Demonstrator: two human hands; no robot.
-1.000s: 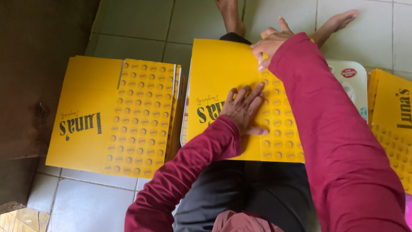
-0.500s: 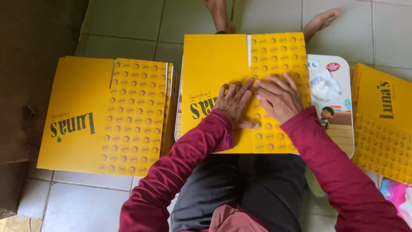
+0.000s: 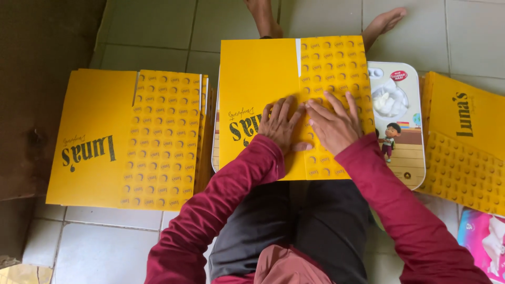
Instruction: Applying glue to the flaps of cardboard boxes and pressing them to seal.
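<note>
The folded yellow carton [image 3: 268,100] is seen in the head view lying flat across the person's lap, its near edge over the dark trousers [image 3: 294,226] and its far edge toward the two bare feet [image 3: 386,21] on the tiled floor [image 3: 152,26]. One half of the carton is plain yellow with dark lettering; the other half is covered with rows of small round marks, and a narrow pale seam is seen between the two flaps at the far end.

The left hand [image 3: 279,126] is laid palm down on the carton just beside that seam, fingers spread flat; nothing is gripped by it. The right hand [image 3: 331,126] is pressed flat on the patterned flap, fingers extended and slightly fanned, its thumb touching the left hand; nothing is grasped by it either. Both arms are covered by dark red sleeves [image 3: 221,210].

Under the carton, on its right side, a white rounded tray [image 3: 402,152] with a printed cartoon picture is partly covered. Left of the carton, a stack of similar flat yellow cartons [image 3: 126,137] is set on the floor, almost touching it. Right of the carton, beyond the tray, another yellow carton [image 3: 463,142] is seen, and a pink packet [image 3: 481,244] lies near its closer corner.
</note>
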